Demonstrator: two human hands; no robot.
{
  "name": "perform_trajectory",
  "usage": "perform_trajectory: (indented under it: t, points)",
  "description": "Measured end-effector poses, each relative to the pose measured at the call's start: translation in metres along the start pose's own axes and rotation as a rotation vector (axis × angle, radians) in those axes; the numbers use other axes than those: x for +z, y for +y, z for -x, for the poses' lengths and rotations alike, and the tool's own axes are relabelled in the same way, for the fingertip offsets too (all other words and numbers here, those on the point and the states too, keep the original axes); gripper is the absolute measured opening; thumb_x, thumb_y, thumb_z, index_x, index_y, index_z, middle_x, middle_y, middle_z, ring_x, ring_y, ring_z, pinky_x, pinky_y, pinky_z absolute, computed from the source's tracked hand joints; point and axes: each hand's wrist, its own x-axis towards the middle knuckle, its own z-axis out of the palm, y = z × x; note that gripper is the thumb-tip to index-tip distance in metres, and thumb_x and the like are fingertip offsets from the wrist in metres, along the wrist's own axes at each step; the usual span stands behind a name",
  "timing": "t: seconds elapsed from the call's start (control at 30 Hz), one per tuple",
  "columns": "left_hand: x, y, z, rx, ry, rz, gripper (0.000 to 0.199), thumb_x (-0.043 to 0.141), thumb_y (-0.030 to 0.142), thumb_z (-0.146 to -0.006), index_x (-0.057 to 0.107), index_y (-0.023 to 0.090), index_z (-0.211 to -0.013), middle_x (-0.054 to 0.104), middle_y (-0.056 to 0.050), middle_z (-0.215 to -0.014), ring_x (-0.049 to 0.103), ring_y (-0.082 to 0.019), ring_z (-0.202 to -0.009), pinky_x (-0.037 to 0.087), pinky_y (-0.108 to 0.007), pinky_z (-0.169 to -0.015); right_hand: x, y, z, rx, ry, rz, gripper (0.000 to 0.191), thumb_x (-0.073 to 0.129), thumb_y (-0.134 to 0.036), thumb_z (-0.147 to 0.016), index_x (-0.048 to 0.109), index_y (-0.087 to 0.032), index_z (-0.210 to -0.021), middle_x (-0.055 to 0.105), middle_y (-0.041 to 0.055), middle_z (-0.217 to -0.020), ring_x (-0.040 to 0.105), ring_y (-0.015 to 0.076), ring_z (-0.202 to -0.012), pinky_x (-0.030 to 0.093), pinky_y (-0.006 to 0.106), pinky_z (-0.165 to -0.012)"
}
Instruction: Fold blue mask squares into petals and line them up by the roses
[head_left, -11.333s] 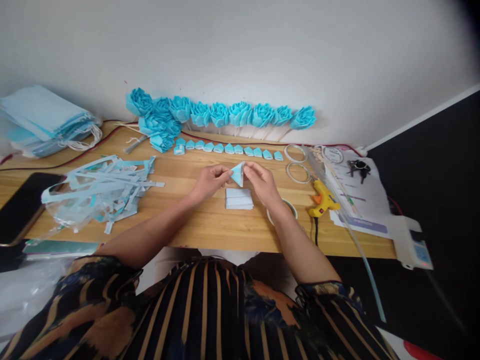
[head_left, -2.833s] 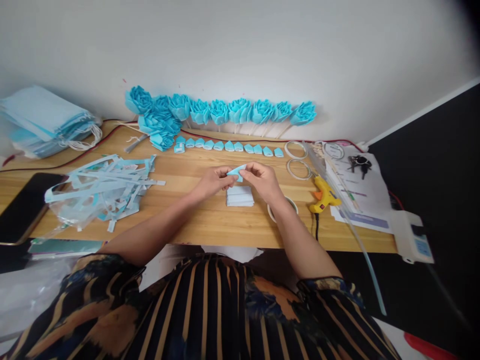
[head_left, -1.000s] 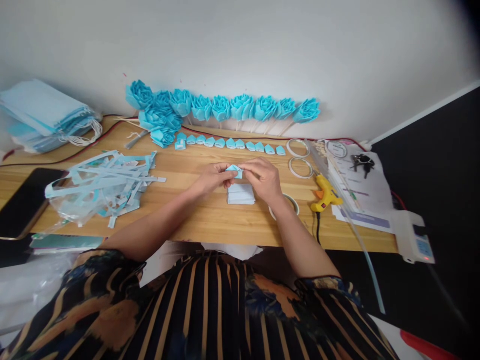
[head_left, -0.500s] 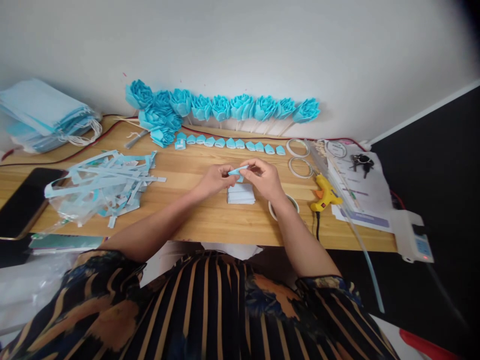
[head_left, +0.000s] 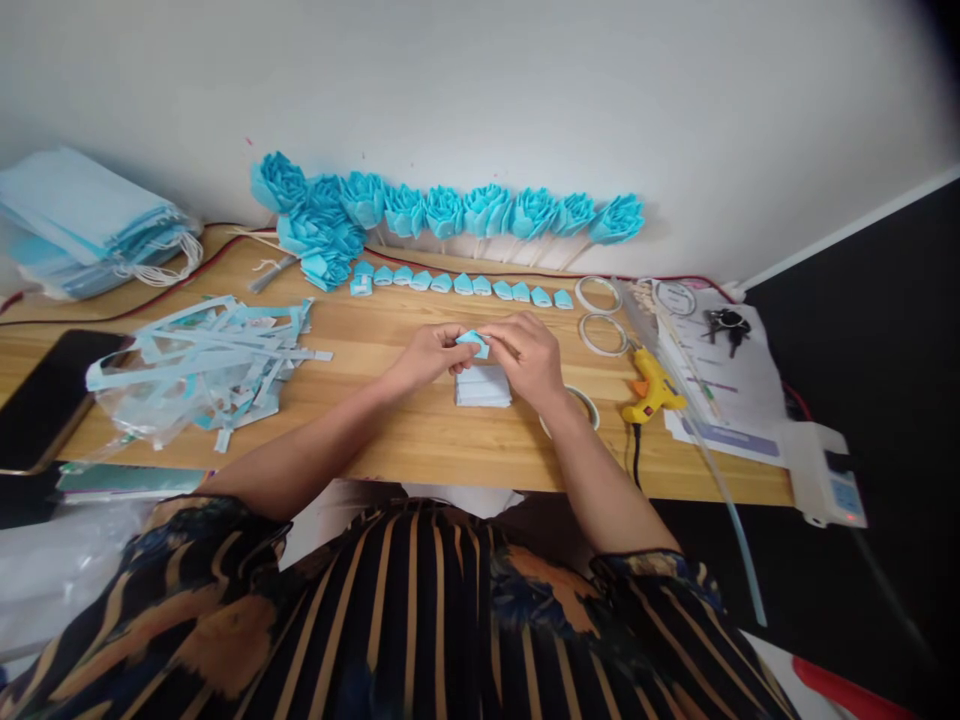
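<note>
Between my two hands, over the middle of the desk, is a small folded blue piece (head_left: 474, 343). My left hand (head_left: 431, 357) pinches its left side between thumb and fingers. The closed fingertips of my right hand (head_left: 529, 360) are at its right edge. Just below lies a stack of pale blue sheets (head_left: 482, 387). Beyond my hands runs a row of small folded blue pieces (head_left: 463, 285), several in number. Several blue flowers on sticks (head_left: 487, 210) lean against the wall behind that row.
On the left are a pile of cut strips (head_left: 217, 365), a phone (head_left: 56, 400) and a stack of masks (head_left: 90, 220). To the right lie tape rolls (head_left: 602, 335), a yellow glue gun (head_left: 652, 387), keys (head_left: 726, 325), papers (head_left: 742, 395) and a white power box (head_left: 821, 470).
The folded blue piece has turned and now shows a pointed top. My right hand's fingers have shifted to its right edge and drawn closer together. The view has moved slightly.
</note>
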Motion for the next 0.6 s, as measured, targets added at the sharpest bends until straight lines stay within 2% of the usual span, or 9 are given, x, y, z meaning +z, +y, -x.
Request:
perform_trajectory:
  t: [0.2, 0.6]
  points:
    - [0.0002, -0.0017, -0.0004, 0.03, 0.02, 0.048, 0.023, 0.072, 0.03, -0.073, 0.057, 0.014, -0.065, 0.058, 0.002, -0.057, 0.05, -0.006, -0.05, 0.04, -0.02, -0.052, 0.0004, 0.0013, 0.0008, -0.032, 0.004, 0.022, 0.028, 0.053, -0.015, -0.093, 0.075, -0.028, -0.104, 0.075, 0.0047, -0.095, 0.066, 0.0201, -0.091, 0.053, 0.037, -0.079]
    - [-0.0003, -0.004, -0.0009, 0.059, 0.065, 0.064, 0.02, 0.07, 0.029, -0.075, 0.059, 0.014, -0.067, 0.059, 0.002, -0.058, 0.05, -0.006, -0.05, 0.042, -0.021, -0.053, 0.0037, -0.0004, 0.0003, -0.029, -0.023, 0.078, 0.034, 0.051, -0.013, -0.093, 0.074, -0.03, -0.11, 0.075, 0.0043, -0.096, 0.065, 0.0203, -0.09, 0.053, 0.038, -0.079]
